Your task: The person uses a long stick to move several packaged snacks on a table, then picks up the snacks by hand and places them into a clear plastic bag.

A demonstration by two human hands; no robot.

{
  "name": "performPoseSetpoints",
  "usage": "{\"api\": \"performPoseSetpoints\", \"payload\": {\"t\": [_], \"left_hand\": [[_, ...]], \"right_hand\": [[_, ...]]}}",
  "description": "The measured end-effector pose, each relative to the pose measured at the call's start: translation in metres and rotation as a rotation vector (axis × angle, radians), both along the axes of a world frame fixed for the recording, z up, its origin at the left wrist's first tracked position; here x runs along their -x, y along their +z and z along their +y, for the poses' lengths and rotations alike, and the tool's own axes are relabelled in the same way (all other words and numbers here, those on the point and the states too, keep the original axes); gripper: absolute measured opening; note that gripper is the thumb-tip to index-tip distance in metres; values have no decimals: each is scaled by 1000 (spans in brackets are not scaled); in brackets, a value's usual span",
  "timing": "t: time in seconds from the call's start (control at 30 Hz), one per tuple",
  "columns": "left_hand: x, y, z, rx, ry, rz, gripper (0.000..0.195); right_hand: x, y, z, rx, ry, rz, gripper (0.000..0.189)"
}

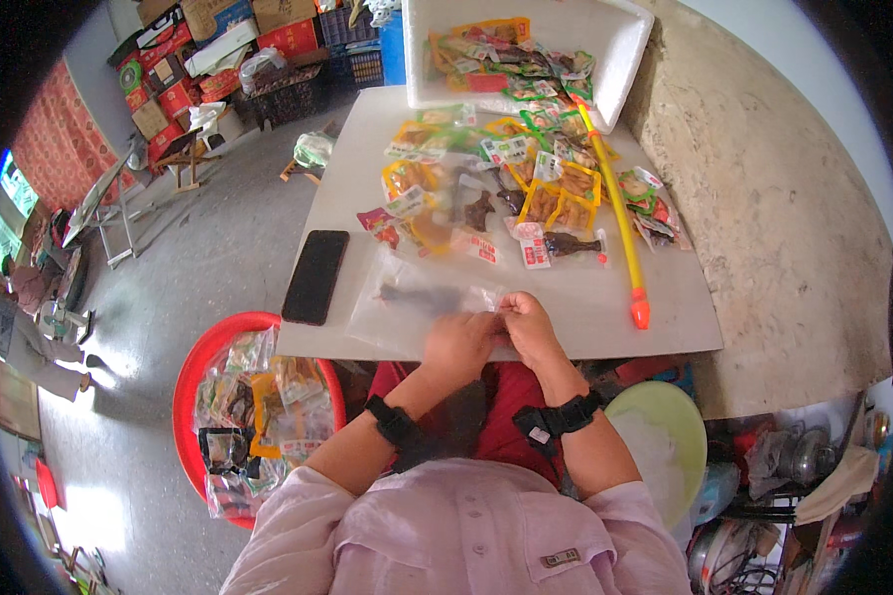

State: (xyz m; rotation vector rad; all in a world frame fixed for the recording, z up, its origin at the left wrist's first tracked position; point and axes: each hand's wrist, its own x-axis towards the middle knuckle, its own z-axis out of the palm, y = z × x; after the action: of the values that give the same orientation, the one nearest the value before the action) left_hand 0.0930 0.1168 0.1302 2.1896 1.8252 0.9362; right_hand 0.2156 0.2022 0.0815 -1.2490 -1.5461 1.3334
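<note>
Close to the front edge of the table, a clear plastic bag (372, 305) lies flat with a dark, blurred packet (417, 299) inside it. My left hand (458, 342) and my right hand (528, 327) meet at the bag's right end, and their fingers pinch its edge together. The left hand is blurred. Exactly what the fingertips cover is hidden. Beyond the bag lie several sealed food packets, among them a yellow-edged packet (562, 204) and a clear packet with a dark drumstick (569, 244).
A black smartphone (315, 277) lies at the table's left edge. To the right is a yellow tube with orange ends (618, 201). A white foam box (614, 74) holds more packets. A red basin (186, 416) of bagged packets and a green basin (692, 446) stand below the table.
</note>
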Motion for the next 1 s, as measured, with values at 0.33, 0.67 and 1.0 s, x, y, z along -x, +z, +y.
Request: {"api": "performPoseSetpoints", "payload": {"t": [0.33,0.67,1.0], "left_hand": [[0,-13,-3,-276,23,-35,8],[1,-9,-8,-179,5,-17,9],[-1,-13,-17,-88,42,-127,8]], "right_hand": [[27,59,33,-697,89,-444,33],[67,56,54,-915,136,-718,20],[14,73,45,-612,-150,-176,19]]}}
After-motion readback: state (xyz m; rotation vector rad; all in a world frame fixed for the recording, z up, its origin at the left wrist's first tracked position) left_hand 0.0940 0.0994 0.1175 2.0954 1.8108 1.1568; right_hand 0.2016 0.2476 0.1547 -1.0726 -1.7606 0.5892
